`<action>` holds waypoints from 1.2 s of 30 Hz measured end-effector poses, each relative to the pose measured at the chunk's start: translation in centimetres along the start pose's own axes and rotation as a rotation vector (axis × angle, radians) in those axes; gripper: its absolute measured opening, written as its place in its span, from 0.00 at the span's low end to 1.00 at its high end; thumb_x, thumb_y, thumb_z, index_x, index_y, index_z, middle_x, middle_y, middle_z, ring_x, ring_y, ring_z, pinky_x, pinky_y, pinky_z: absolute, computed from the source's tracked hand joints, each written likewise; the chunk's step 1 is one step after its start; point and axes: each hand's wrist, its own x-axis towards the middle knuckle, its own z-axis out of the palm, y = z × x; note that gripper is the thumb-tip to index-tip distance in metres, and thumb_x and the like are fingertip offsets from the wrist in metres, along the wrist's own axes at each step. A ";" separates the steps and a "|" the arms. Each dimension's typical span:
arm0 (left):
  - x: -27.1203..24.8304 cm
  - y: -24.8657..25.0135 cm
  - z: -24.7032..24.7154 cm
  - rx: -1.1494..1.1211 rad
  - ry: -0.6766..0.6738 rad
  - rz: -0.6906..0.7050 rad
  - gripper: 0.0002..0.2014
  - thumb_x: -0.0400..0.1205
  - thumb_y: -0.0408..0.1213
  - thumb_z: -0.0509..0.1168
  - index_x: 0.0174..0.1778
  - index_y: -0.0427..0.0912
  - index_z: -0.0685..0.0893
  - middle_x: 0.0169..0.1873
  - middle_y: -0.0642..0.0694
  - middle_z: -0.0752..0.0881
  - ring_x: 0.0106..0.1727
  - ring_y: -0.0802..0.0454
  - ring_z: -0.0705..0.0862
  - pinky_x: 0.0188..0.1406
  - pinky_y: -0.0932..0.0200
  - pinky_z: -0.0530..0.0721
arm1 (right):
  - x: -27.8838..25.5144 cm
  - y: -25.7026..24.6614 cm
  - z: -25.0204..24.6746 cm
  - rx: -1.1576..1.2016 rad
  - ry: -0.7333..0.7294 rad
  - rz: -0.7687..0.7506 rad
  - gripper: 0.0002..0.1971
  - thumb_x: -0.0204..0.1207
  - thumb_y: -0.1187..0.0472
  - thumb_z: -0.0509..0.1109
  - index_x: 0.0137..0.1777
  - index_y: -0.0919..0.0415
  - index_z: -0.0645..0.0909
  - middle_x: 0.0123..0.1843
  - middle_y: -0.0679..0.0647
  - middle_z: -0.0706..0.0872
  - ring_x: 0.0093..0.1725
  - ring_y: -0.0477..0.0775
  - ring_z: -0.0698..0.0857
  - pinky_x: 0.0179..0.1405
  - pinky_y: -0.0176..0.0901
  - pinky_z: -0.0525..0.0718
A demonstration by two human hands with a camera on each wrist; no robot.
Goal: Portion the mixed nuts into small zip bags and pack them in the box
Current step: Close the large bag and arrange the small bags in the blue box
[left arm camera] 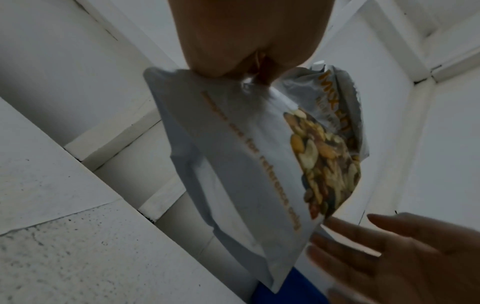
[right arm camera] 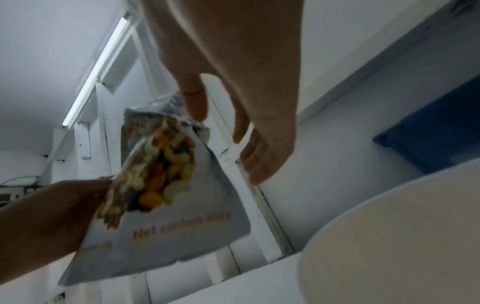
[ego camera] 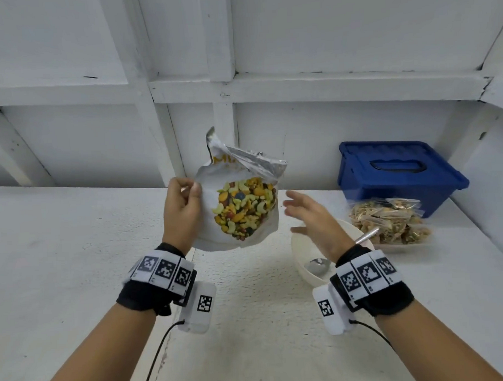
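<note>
- Left hand [ego camera: 182,210] pinching the torn-open nut pouch [ego camera: 239,202], up off the table [ego camera: 75,253].
- Right hand [ego camera: 311,216] spread, empty, just beside it, above the bowl [ego camera: 301,260].
- Blue box [ego camera: 401,173] lidded, back right.

Bright, even light up top, a ceiling tube lamp [right arm camera: 96,70] glowing; wrist views dimmer, smeared by blur, edges bowed.

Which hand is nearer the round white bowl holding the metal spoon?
Right. The right hand hovers above the bowl's rim; the left hand holds the nut pouch off to its left.
</note>
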 end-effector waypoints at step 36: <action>-0.9 0.4 1.9 1.227 -0.332 0.832 0.04 0.70 0.28 0.66 0.36 0.38 0.85 0.38 0.43 0.85 0.43 0.41 0.84 0.48 0.50 0.81 | 0.5 4.8 6.2 -0.406 0.180 -0.411 0.06 0.79 0.65 0.65 0.46 0.65 0.83 0.40 0.54 0.86 0.41 0.51 0.82 0.39 0.33 0.76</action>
